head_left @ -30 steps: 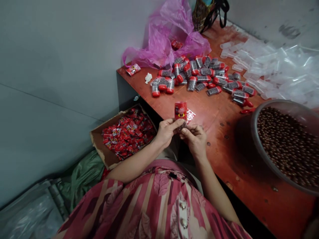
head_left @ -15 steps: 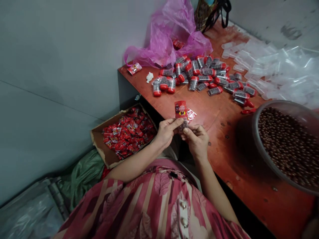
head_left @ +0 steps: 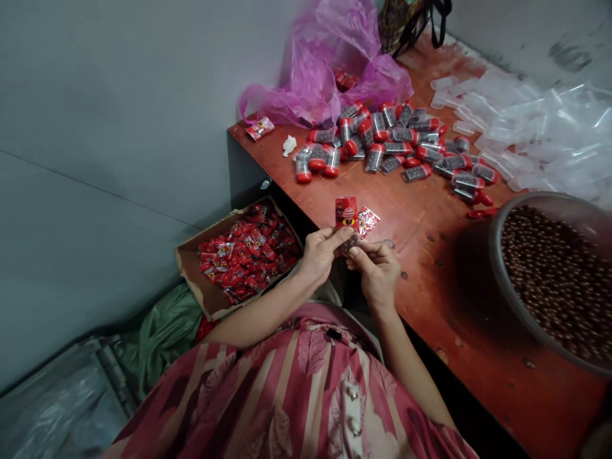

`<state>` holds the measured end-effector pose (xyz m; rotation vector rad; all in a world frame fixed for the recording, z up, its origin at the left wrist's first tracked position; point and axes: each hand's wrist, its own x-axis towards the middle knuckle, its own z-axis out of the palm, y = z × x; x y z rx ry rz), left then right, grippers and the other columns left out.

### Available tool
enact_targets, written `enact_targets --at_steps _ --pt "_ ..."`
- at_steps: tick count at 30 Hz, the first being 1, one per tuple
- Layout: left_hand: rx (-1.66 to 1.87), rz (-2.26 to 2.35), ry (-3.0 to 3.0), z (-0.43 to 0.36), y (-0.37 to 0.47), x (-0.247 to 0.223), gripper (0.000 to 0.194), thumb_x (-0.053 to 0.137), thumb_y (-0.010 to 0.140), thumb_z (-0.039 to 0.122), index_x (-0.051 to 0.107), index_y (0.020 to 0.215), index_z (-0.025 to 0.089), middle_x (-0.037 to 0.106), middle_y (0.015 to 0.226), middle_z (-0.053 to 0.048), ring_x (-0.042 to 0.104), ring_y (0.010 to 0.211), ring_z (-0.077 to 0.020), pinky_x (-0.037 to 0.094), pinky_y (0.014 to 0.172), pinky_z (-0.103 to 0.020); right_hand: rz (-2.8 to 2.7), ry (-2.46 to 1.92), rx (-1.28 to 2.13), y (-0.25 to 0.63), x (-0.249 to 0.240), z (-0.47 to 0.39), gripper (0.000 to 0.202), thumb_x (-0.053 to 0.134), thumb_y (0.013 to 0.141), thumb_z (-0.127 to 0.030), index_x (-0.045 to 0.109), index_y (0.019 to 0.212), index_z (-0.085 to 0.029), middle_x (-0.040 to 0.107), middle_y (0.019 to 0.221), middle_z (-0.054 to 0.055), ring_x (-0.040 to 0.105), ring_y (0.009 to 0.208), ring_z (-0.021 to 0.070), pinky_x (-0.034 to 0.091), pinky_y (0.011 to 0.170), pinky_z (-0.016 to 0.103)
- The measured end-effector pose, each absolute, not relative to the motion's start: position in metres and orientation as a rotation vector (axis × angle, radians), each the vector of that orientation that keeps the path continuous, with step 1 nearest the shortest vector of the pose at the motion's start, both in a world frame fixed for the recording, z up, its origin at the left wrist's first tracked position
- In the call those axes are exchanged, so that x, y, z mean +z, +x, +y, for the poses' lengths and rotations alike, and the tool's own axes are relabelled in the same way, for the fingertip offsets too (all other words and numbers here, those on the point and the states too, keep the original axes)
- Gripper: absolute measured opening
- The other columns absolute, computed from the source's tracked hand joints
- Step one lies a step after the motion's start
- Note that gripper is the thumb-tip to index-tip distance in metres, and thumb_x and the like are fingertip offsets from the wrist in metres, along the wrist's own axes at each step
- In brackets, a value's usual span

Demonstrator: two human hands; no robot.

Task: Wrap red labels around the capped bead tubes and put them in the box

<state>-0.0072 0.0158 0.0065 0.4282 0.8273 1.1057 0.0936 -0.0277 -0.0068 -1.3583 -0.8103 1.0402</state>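
At the table's near edge, my left hand [head_left: 319,255] is closed, its thumb pressing on the lower part of a red printed wrapper [head_left: 346,211]. The wrapper stands up above the fingers, with a yellow mark on its front. At its lower end a small clear tube of dark balls [head_left: 352,242] shows between my hands. My right hand [head_left: 380,271] pinches the tube's bottom end with thumb and fingers. Fingers hide much of the tube. Just behind lies another red-and-white wrapper [head_left: 368,222] on the table.
Several filled tubes with red caps [head_left: 375,156] lie across the orange table [head_left: 430,280]. A tub of brown balls [head_left: 497,255] stands right, with clear empty tubes [head_left: 535,134] behind. A pink plastic bag [head_left: 315,57] lies at the back. Left, below the table, is a carton [head_left: 191,274] of red packets.
The top of the red wrapper sits slightly lower and its printed front looks creased or shifted. Both hands keep their grip in nearly the same place. The view has shifted slightly.
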Motion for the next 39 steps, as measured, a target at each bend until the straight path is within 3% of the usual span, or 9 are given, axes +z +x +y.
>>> enact_targets --at_steps 4,11,18,21,24,27,29,33,39 --pt "1.129 0.814 0.452 0.018 -0.008 0.003 0.029 0.077 0.063 0.036 0.062 0.066 0.012 0.059 0.063 0.000 0.052 0.056 -0.0070 0.042 0.055 -0.020 -0.961 -1.404 0.878 0.092 -0.006 -0.031 0.018 0.074 0.069 -0.027 0.062 0.079 -0.019 0.064 0.068 -0.003 0.058 0.053 0.0093 0.051 0.052 0.023" --pt "1.006 0.706 0.328 0.002 0.001 -0.006 0.034 0.075 0.064 0.042 0.062 0.065 0.010 0.053 0.055 0.002 0.046 0.047 -0.0059 0.038 0.047 -0.021 -0.712 -1.336 1.026 0.092 -0.005 -0.025 0.021 0.075 0.068 -0.029 0.057 0.074 -0.018 0.061 0.058 -0.005 0.056 0.042 0.0086 0.049 0.043 0.021" --pt "0.975 0.688 0.352 0.004 -0.030 -0.015 0.031 0.078 0.062 0.036 0.066 0.071 0.008 0.066 0.071 -0.006 0.062 0.065 -0.0150 0.051 0.067 -0.030 -0.836 -1.235 1.382 0.091 -0.012 -0.002 0.035 0.081 0.056 -0.028 0.051 0.072 -0.019 0.058 0.056 -0.008 0.053 0.042 0.0067 0.043 0.038 0.017" --pt "1.154 0.779 0.227 0.003 -0.055 -0.020 0.044 0.069 0.068 0.051 0.066 0.089 0.012 0.070 0.094 -0.011 0.066 0.088 -0.0224 0.052 0.079 -0.035 -0.901 -1.154 1.494 0.084 -0.008 0.000 0.040 0.081 0.056 -0.031 0.054 0.084 -0.020 0.064 0.068 -0.004 0.059 0.050 0.0093 0.046 0.040 0.018" --pt "1.239 0.913 0.209 0.003 -0.066 -0.026 0.065 0.052 0.073 0.068 0.060 0.110 0.015 0.067 0.108 -0.015 0.064 0.099 -0.0261 0.049 0.087 -0.041 -0.881 -1.211 1.381 0.094 -0.001 -0.004 0.032 0.075 0.066 -0.034 0.056 0.087 -0.020 0.063 0.065 -0.004 0.058 0.048 0.0090 0.047 0.040 0.018" --pt "1.190 1.100 0.684 0.015 -0.053 -0.034 0.059 0.062 0.072 0.058 0.060 0.116 0.019 0.065 0.113 -0.014 0.063 0.103 -0.0264 0.046 0.094 -0.043 -0.846 -1.335 1.179 0.119 0.004 -0.010 0.023 0.070 0.073 -0.034 0.058 0.086 -0.019 0.060 0.060 -0.005 0.056 0.046 0.0078 0.045 0.041 0.017" --pt "1.139 1.142 1.311 0.030 -0.033 -0.038 0.047 0.064 0.074 0.049 0.063 0.113 0.023 0.059 0.126 -0.010 0.053 0.119 -0.0248 0.037 0.105 -0.041 -0.834 -1.387 1.090 0.134 0.005 -0.014 0.021 0.067 0.076 -0.035 0.059 0.086 -0.019 0.060 0.063 -0.004 0.056 0.047 0.0077 0.044 0.041 0.017" --pt "0.912 1.272 2.216 0.056 0.006 -0.046 0.041 0.055 0.083 0.044 0.062 0.117 0.023 0.055 0.132 -0.008 0.040 0.130 -0.0274 0.023 0.111 -0.047 -0.850 -1.477 1.027 0.150 0.001 -0.022 0.020 0.067 0.077 -0.034 0.061 0.085 -0.017 0.061 0.065 -0.002 0.057 0.048 0.0080 0.044 0.043 0.018" --pt "0.688 1.511 2.526 0.062 0.026 -0.052 0.034 0.041 0.091 0.037 0.063 0.115 0.027 0.053 0.134 -0.001 0.039 0.129 -0.0266 0.026 0.109 -0.045 -0.891 -1.482 1.021 0.159 -0.013 -0.020 0.020 0.070 0.074 -0.031 0.062 0.083 -0.016 0.062 0.064 -0.001 0.056 0.047 0.0080 0.044 0.044 0.018"
